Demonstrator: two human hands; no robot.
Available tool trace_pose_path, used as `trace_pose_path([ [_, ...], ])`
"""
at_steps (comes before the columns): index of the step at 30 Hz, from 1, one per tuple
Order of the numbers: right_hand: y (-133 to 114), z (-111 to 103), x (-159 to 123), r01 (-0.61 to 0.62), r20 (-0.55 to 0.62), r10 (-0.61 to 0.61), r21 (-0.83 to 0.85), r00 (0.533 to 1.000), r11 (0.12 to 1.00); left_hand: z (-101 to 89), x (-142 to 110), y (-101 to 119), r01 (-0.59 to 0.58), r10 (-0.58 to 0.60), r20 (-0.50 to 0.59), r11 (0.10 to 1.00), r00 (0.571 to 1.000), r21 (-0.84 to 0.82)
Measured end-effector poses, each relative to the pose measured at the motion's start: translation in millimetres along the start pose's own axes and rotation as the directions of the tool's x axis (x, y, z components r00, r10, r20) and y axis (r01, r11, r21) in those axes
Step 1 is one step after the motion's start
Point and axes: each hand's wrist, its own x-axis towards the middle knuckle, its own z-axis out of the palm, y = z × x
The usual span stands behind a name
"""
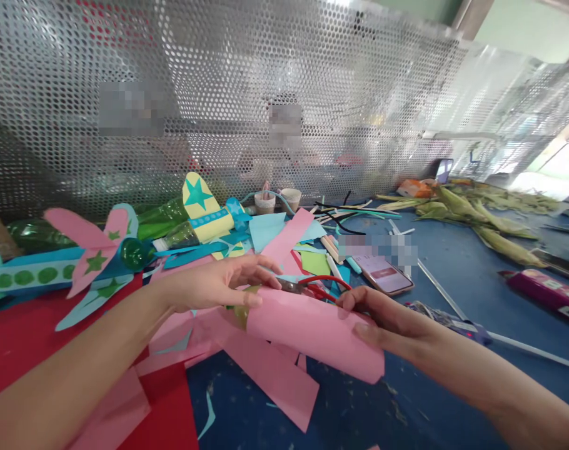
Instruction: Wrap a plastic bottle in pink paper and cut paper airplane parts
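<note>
Pink paper [312, 328] is wrapped round a bottle, whose yellowish-green end [240, 309] sticks out on the left. My left hand [237, 282] holds that end, thumb on the paper's edge and fingers curved over the far side. At the other end my right hand [376, 319] grips the paper roll, thumb on top and fingers behind. Just beyond the roll lie scissors with red handles [324, 284], partly hidden by it. Pink paper strips [277, 375] lie beneath on the blue table [359, 412].
Paper-trimmed bottle planes [209, 222] stand at the back left, beside green bottles. Red paper [165, 400] covers the near left. A phone [382, 272], a glue gun [467, 328], corn husks [458, 206] and a purple packet [547, 290] lie right. A perforated metal screen [228, 81] rises behind.
</note>
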Motion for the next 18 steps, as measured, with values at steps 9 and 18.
trace_pose_path([
  [9,6.8,1.8,-4.0,0.090,-0.022,-0.091,-0.062,0.996,0.994,-6.7,-6.2,-2.8,-0.120,0.120,0.109,0.993,0.987,-0.011],
  [18,11.6,10.9,-15.0,0.093,-0.109,-0.111,-0.157,0.988,0.983,6.0,-6.4,5.4,0.033,-0.044,0.056,0.983,0.997,0.178],
])
